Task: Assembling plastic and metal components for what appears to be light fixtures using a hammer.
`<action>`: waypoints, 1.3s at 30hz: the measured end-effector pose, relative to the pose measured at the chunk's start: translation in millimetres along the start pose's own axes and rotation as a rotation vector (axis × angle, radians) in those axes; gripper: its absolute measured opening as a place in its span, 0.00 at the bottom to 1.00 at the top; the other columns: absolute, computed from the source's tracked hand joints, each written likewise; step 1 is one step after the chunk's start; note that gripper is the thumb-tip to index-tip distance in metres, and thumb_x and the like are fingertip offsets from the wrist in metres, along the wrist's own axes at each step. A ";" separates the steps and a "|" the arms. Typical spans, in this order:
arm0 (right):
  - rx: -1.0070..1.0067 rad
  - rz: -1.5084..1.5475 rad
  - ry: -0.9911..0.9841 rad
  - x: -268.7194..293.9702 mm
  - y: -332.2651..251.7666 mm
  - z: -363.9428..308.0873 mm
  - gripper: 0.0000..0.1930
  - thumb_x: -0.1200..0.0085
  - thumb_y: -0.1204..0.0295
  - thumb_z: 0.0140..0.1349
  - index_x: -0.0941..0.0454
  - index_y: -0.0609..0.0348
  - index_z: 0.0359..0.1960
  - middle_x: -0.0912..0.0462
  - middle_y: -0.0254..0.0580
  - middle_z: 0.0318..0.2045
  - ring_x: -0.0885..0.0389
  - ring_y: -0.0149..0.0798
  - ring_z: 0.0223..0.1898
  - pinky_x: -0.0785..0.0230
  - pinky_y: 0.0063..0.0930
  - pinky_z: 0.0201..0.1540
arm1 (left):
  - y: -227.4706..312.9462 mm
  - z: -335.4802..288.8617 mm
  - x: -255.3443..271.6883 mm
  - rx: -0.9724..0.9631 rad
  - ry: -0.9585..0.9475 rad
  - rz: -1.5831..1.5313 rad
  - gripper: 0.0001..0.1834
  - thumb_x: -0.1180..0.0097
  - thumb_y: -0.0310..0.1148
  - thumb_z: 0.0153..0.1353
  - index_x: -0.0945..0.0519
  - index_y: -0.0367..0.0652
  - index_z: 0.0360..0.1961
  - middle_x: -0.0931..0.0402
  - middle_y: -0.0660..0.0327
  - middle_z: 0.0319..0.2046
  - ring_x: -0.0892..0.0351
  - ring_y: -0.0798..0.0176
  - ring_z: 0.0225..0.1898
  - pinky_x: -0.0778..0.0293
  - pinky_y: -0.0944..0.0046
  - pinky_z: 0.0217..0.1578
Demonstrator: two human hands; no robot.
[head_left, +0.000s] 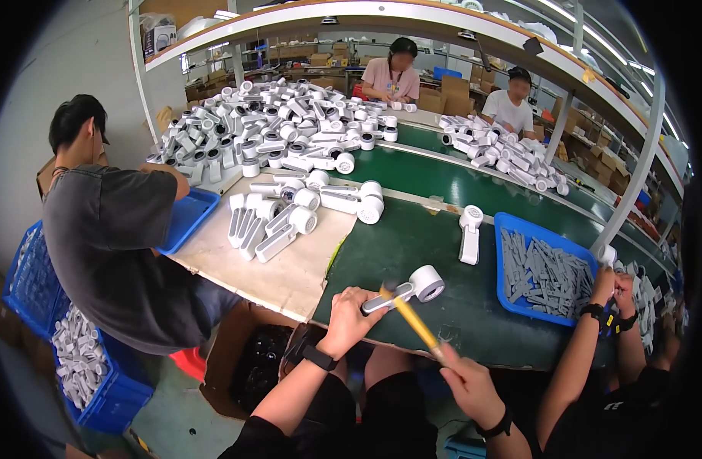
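1. Held just inside the front edge of a green bench: white gadget with a round head, its handle wrapped at the tail by the left hand, fingers closed around it.
2. Angled lengthwise from the left hand toward the bench's far right, round head pointing away from the grip; left hand nearer, right hand out past the front edge.
3. Clasped tight in that right hand: hammer, yellow shaft slanting across, dark head right over the gadget's handle; touching or apart, impossible to tell.
4. Lying alone farther in, handle toward the front edge: second gadget. Set toward the right end: blue tray of grey pieces.
5. Clustered on the pale board at left: more gadgets.
6. Seen on gadget and hammer: no legible brand, label or writing.
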State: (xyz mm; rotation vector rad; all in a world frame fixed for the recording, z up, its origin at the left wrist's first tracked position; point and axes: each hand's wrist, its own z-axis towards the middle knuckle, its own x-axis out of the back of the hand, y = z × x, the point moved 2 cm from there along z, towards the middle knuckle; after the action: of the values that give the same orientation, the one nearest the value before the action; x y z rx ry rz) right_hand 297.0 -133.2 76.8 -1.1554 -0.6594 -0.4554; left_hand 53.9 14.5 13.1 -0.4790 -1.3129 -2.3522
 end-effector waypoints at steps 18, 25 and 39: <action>0.108 0.063 -0.062 -3.6 -17.9 10.3 0.25 0.44 0.79 0.63 0.29 0.62 0.64 0.24 0.48 0.29 0.24 0.44 0.28 0.31 0.31 0.35 | -6.3 -15.0 19.4 0.059 0.044 0.118 0.13 0.27 0.36 0.47 0.14 0.44 0.33 0.19 0.62 0.30 0.24 0.56 0.38 0.33 0.57 0.43; 0.056 0.038 -0.083 -11.7 -10.0 10.6 0.25 0.43 0.78 0.64 0.30 0.61 0.64 0.23 0.49 0.30 0.23 0.45 0.29 0.30 0.32 0.36 | -4.4 -16.9 18.9 0.057 0.039 0.078 0.13 0.27 0.36 0.47 0.14 0.44 0.33 0.19 0.62 0.30 0.24 0.56 0.38 0.33 0.57 0.43; 0.066 0.052 0.035 -12.3 -10.9 -2.0 0.25 0.43 0.80 0.62 0.28 0.65 0.62 0.23 0.46 0.30 0.24 0.38 0.28 0.31 0.27 0.36 | -1.5 -13.9 18.7 0.032 0.067 0.066 0.13 0.26 0.35 0.46 0.14 0.43 0.33 0.18 0.61 0.29 0.23 0.56 0.37 0.31 0.55 0.40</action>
State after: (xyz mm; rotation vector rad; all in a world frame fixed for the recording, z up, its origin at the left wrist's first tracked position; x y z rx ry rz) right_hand 281.5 -138.9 75.3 -1.0976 -0.6088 -0.4066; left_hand 35.7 -0.1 14.1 -0.4231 -1.2822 -2.2705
